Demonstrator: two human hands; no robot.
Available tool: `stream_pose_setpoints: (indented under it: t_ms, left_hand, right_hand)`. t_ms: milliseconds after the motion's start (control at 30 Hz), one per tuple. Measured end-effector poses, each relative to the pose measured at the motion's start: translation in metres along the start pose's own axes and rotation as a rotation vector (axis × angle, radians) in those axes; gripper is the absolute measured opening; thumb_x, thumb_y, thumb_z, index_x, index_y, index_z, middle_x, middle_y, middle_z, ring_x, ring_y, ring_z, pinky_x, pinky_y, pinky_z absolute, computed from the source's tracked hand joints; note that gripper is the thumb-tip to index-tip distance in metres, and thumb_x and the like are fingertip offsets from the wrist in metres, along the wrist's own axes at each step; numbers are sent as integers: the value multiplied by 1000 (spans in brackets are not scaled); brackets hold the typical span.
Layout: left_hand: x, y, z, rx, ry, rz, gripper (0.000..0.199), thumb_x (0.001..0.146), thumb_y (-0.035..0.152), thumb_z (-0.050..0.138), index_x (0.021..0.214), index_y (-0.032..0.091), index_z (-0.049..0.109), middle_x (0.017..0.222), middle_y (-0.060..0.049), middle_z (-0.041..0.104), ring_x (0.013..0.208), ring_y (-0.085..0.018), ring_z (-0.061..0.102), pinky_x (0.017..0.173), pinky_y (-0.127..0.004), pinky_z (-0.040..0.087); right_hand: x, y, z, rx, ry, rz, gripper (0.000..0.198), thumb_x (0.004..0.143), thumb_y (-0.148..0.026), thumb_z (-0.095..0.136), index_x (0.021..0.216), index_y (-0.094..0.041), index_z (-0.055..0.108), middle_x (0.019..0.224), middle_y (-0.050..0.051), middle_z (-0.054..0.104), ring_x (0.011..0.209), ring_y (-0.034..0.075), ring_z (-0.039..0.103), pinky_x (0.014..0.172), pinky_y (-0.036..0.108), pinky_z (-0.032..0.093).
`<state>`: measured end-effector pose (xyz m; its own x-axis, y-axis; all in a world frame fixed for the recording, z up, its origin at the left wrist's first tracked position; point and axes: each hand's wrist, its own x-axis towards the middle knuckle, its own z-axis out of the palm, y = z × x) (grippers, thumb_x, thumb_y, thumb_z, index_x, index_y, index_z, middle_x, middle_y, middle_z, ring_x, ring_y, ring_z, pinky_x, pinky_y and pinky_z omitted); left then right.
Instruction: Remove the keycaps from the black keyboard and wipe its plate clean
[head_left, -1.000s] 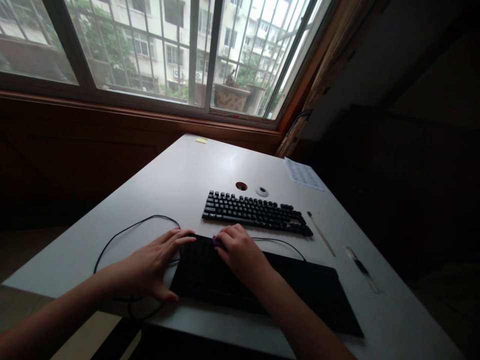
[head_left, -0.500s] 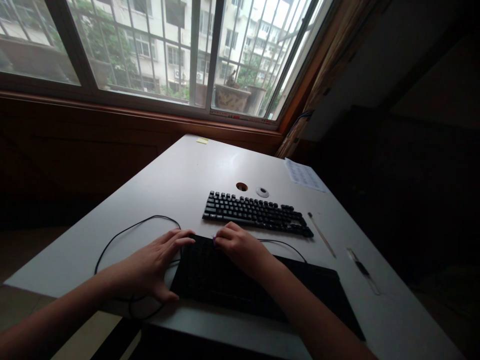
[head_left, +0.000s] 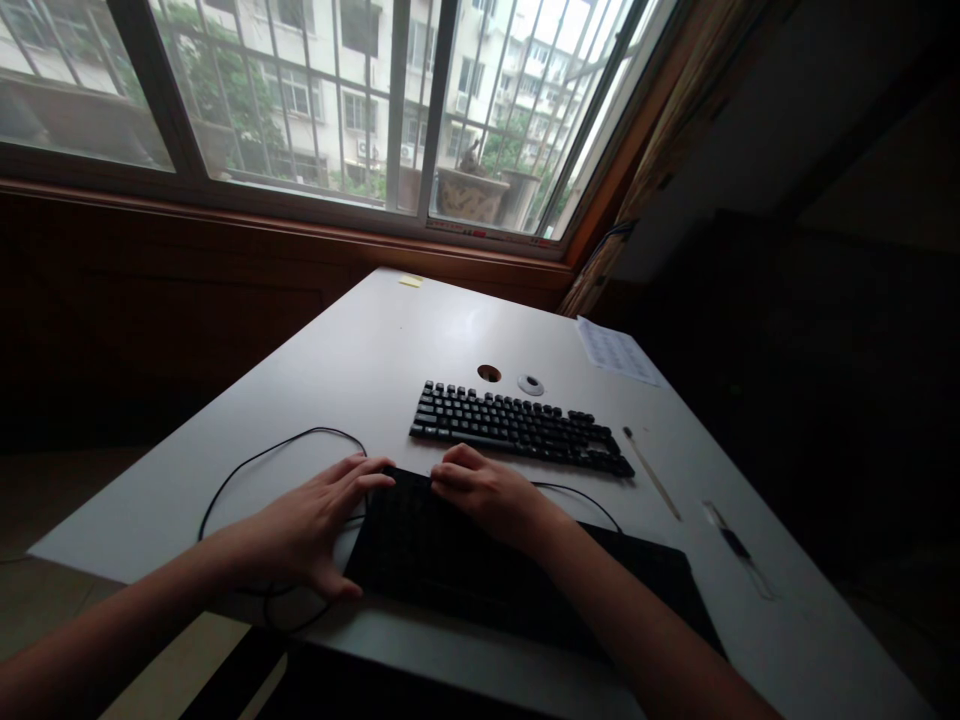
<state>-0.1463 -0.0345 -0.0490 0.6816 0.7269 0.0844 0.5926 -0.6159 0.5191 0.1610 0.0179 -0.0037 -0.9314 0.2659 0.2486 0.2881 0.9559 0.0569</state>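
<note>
A long, flat black keyboard [head_left: 435,560] lies along the near side of the desk; its surface is too dark to make out the keys. My left hand [head_left: 319,520] spans its left end, fingertips at the far corner and thumb at the near one. Over the far edge, my right hand [head_left: 484,495] is closed in a pinch. A small purple thing showed at those fingertips half a second ago; the fingers now hide it. Just beyond stands a second black keyboard [head_left: 517,428] with raised keys.
A black cable [head_left: 259,458] loops at the left. To the right lie a thin brush-like stick [head_left: 651,472] and a small tool with wire loops [head_left: 736,543]. Farther back are a round desk hole [head_left: 489,373], its cover [head_left: 531,384], printed paper [head_left: 619,352] and yellow notes [head_left: 411,281].
The whole view has shifted slightly, so things sit a little farther right. The purple bit at my right fingertips has gone out of sight. Both hands keep nearly the same places on the keyboard.
</note>
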Motion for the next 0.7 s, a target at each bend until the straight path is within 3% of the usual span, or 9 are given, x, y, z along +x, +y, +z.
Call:
stream_pose_setpoints:
  t_ms: [167,300,533,700]
  left_hand:
    - [-1,-1,1,-4,4,-7,119,57,45,91,154,33,24,164,-11,26,150,-45,20,116,-62,39]
    - [-1,2,-2,-12,-9,-11,121,57,44,92,155,34,21,164,-12,25,150,-46,20,115,-64,38]
    - [0,6,-5,-28,19,-1,125,57,42,92,158,33,19,164,-13,25,148,-46,26,115,-61,40]
    - [-1,5,-4,-18,28,3,129,55,41,94,159,32,17,163,-14,27,149,-47,24,115,-62,39]
  right_hand:
    - [0,-7,-1,-40,9,-44,20,101,-9,49,103,-12,68,109,11,67,111,23,55,92,32,56]
    - [-3,-12,-2,110,52,69,20,99,-9,53,108,-15,70,112,10,68,110,22,54,92,34,55]
    - [11,-19,3,330,393,363,12,95,-19,67,104,-21,75,103,7,67,97,20,57,87,34,54]
    - [26,-33,13,227,189,272,17,97,-12,61,107,-17,74,105,9,69,97,22,55,89,35,53]
